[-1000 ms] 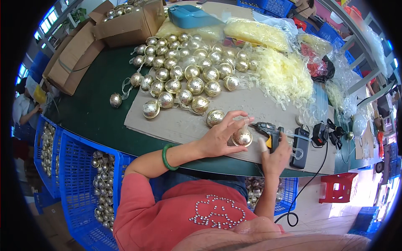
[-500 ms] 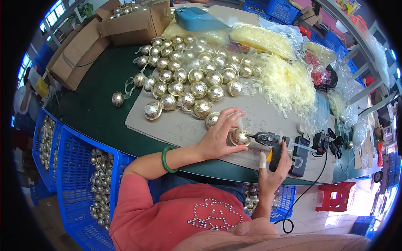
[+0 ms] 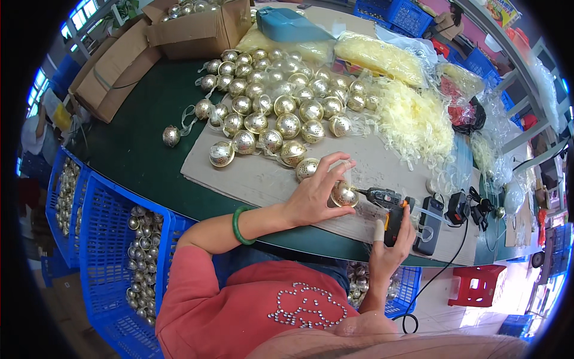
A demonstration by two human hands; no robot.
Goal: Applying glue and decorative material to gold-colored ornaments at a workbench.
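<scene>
Between thumb and fingers of my left hand (image 3: 312, 192) is a shiny gold ball (image 3: 345, 195) with small perforations and a raised band. My right hand (image 3: 394, 246), its thumb wrapped in a pale covering, grips a black hot glue gun (image 3: 382, 196) with an orange trigger. The gun's nozzle points left and meets, or nearly meets, the ball's right side. From the gun's back end sticks a translucent glue stick (image 3: 435, 215). Just beyond my left fingers another gold ball (image 3: 307, 169) rests on the cardboard sheet (image 3: 206, 160).
Many gold balls (image 3: 287, 125) with clear ribbons cover the table's middle. A heap of pale yellow ribbon loops (image 3: 415, 122) lies right of them. A black power strip (image 3: 429, 226) and its cord sit by my right hand. Blue crates (image 3: 110, 263) of balls stand at left.
The view has shifted slightly. My left hand still holds the ball and my right hand the glue gun, with the nozzle staying at the ball's right side.
</scene>
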